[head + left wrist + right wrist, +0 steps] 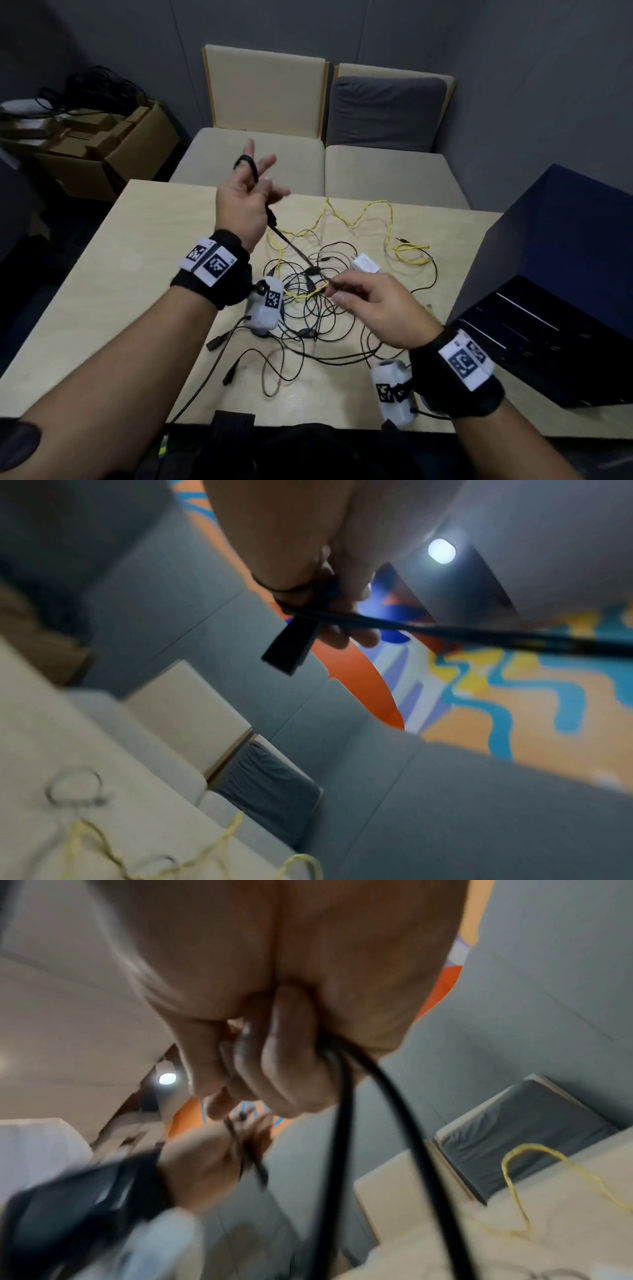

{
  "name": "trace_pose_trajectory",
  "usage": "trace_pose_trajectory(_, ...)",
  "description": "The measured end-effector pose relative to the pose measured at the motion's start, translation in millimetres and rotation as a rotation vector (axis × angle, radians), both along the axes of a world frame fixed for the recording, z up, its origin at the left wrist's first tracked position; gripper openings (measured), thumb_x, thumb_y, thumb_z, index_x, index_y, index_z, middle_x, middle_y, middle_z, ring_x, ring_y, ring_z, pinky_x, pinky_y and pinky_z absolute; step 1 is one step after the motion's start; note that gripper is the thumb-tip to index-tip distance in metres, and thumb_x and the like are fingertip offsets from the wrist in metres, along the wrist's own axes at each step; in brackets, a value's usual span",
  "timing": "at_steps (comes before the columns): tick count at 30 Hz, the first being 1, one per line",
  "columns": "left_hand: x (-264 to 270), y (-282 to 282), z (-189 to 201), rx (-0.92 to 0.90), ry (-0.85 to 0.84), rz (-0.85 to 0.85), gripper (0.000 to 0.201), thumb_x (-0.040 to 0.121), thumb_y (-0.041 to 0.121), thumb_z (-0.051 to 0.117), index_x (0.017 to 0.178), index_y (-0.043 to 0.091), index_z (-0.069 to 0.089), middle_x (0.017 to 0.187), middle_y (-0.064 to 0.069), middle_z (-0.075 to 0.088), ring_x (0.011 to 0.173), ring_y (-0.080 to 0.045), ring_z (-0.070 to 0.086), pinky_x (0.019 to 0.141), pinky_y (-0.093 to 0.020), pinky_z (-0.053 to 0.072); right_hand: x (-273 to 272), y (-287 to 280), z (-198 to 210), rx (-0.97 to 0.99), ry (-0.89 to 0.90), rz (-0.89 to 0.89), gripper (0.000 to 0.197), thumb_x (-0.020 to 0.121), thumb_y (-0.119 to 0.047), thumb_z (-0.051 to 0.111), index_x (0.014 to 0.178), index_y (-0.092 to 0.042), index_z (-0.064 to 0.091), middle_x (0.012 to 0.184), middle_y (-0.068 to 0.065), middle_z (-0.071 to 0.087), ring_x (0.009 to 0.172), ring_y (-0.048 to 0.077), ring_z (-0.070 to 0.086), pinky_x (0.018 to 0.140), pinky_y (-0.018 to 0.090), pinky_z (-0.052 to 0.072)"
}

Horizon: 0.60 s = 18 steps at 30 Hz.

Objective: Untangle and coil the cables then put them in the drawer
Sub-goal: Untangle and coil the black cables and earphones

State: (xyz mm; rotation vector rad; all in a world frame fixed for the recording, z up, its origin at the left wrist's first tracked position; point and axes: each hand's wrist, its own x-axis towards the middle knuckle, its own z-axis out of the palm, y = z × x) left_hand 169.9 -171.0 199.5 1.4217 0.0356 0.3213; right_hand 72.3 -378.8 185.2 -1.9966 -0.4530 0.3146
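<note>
My left hand (255,181) is raised above the table's far side, with a black cable (291,243) looped round its fingers. The left wrist view shows that loop on the left hand (335,601), a black plug (289,647) hanging from it and the cable (479,634) running off taut. The cable slants down to the tangle of black cables (308,318) at the table's middle. Over the tangle my right hand (337,291) grips a black strand; in the right wrist view its fingers (274,1069) curl round the black cable (342,1123). A yellow cable (359,216) winds through the pile.
A white charger block (366,265) lies beside the tangle on the pale wooden table (137,274). A dark blue drawer cabinet (548,257) stands at the table's right edge. Two cushioned seats (308,161) face me; cardboard boxes (102,147) with more cables sit at the left.
</note>
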Motion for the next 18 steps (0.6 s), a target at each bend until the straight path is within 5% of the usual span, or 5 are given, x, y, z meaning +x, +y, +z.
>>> trace_pose_trajectory(4,-10,-1,-7,0.334,0.081,-0.180,0.050,0.097,-0.003,0.042,0.144,0.016,0.038,0.114,0.001,0.063,0.051,-0.005,0.051,0.056,-0.017,0.048,13,-21,30,0.015,-0.182,-0.153,0.012,0.088,-0.019,0.063,0.086,-0.030,0.068,0.081,0.000,0.069,0.078,0.014,0.062,0.074,0.026,0.047)
trace_pose_trajectory(6,-15,-2,-7,0.517,0.104,-0.286,0.038,0.098,0.003,0.044,0.135,0.010,0.050,0.105,0.002,0.066,0.048,0.000,0.046,0.062,-0.023,0.046,22,-29,42,0.007,-0.241,-0.222,0.008,0.089,-0.019,0.065,0.087,-0.026,0.070,0.078,-0.003,0.068,0.076,0.010,0.061,0.073,0.024,0.047)
trace_pose_trajectory(9,-22,-5,1,0.688,0.090,-0.439,0.033,0.101,0.016,0.041,0.085,0.002,0.066,0.110,-0.003,0.067,0.063,0.013,0.052,0.066,-0.018,0.039,35,-39,56,-0.039,-0.319,-0.296,0.014,0.089,-0.014,0.066,0.083,-0.026,0.069,0.074,-0.012,0.067,0.070,-0.002,0.058,0.068,0.012,0.043)
trace_pose_trajectory(13,-33,-10,9,0.682,0.127,-0.620,0.038,0.100,0.039,0.039,0.088,0.022,0.071,0.060,-0.003,0.056,0.050,-0.005,0.045,0.053,-0.020,0.035,46,-50,68,-0.122,-0.388,-0.388,0.010,0.089,-0.021,0.067,0.079,-0.025,0.068,0.075,0.004,0.068,0.069,0.013,0.057,0.063,0.021,0.043)
trace_pose_trajectory(18,-45,-15,17,0.319,0.196,-0.878,0.030,0.101,0.024,0.041,0.092,0.013,0.067,0.052,-0.003,0.043,0.041,-0.007,0.027,0.041,-0.016,0.024,60,-55,71,-0.178,-0.463,-0.448,0.016,0.089,-0.025,0.066,0.076,-0.017,0.065,0.068,0.013,0.060,0.061,0.009,0.044,0.057,0.022,0.036)
